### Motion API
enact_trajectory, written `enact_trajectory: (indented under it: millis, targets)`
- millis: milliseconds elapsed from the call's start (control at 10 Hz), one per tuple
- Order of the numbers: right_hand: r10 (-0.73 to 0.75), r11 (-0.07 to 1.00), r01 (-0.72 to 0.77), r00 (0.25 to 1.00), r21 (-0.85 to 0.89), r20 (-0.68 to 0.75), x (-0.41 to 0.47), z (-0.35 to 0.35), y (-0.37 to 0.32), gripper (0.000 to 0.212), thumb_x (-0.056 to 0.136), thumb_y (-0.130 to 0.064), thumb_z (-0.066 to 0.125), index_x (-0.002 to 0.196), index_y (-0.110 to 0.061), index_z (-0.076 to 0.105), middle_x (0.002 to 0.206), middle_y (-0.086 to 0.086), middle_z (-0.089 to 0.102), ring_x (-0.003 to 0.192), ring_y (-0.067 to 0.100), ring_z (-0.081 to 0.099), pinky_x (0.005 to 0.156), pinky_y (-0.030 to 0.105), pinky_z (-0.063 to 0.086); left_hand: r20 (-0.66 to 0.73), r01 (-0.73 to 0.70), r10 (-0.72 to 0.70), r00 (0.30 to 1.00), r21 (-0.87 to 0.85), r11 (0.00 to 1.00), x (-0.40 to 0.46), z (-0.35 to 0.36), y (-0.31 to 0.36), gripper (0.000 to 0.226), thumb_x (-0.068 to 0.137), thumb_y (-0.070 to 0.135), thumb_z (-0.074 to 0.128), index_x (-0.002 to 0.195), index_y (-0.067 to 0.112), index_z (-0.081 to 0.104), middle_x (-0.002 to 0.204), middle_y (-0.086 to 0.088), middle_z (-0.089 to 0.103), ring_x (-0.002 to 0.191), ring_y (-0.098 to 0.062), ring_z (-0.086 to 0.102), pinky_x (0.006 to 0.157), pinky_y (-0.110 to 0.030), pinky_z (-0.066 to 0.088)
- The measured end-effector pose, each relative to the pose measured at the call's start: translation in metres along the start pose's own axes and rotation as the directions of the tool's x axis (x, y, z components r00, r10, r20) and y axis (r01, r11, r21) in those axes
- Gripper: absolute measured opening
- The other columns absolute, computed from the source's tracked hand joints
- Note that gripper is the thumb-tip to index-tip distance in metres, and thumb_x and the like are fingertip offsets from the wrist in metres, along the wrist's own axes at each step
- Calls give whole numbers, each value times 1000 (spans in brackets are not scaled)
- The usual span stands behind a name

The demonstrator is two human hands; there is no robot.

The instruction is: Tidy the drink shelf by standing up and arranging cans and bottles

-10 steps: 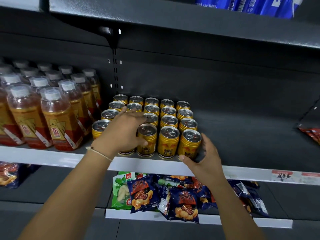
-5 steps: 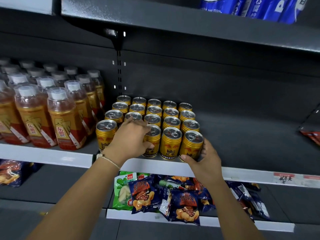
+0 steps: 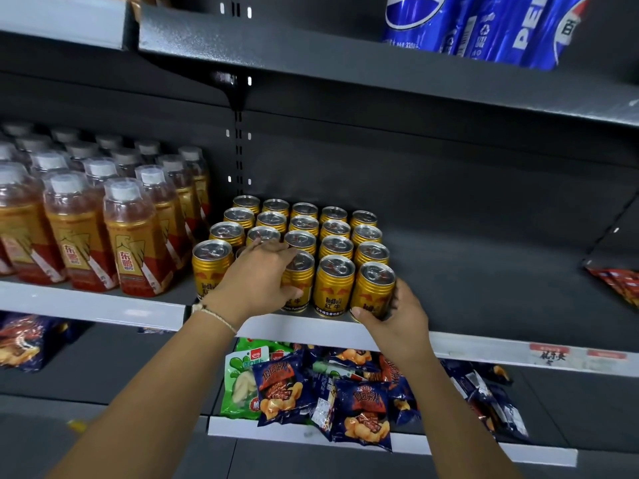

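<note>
Left hand (image 3: 257, 281): fingers curled over the rim of a front-row gold can (image 3: 297, 281), thumb pressed low on its label, so the can is gripped from above and in front. A thin cord bracelet (image 3: 218, 314) circles that wrist.

Right hand (image 3: 397, 314): thumb lies across the lower front of the corner can (image 3: 373, 288), the other fingers wrap round its right side; the can is clasped at its base. It stands upright at the front right corner of the can block.

Landmark: the block of gold cans (image 3: 304, 236). All stand upright in tight rows, lids showing, on the middle shelf (image 3: 484, 344), front row just behind the shelf's pale edge strip. One can of the front row stands between the two held ones; the leftmost front can (image 3: 211, 267) stands just left of the left hand, and whatever stands behind the hand is hidden.

Left of the block: a dense group of amber drink bottles (image 3: 135, 236) with pale caps, upright, on the adjoining shelf section, near the block but apart from it.

Right of the block: bare dark shelf, then a red packet (image 3: 619, 285) at the far edge.

Above the block: the upper shelf carries blue cola bottles (image 3: 484, 25).

Below the block: a heap of dark blue snack bags (image 3: 359, 406) and one green bag (image 3: 242, 382), lying loose on the lower shelf.

Near the right end of the edge strip: a small price tag (image 3: 549, 356), print too blurred to read.
</note>
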State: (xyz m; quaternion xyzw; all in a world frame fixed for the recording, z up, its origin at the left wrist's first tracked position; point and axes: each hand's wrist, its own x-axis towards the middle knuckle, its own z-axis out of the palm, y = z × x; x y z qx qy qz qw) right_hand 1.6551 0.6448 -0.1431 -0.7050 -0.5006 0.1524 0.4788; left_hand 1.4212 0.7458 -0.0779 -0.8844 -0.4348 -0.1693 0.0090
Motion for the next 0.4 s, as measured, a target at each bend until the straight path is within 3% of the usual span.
enact_trajectory:
  millis: [400]
  targets:
    - [-31,997,32,999,-70,18,-6,-36,-20,84,87,-39,77,155,-16,33,145,8,54,127,22,55,107,44,48,30,93,-92,995,-32,995,-28,-18,20,71,90,43,62,149,14,36,153,-12,38,141,-30,34,114,-41,33]
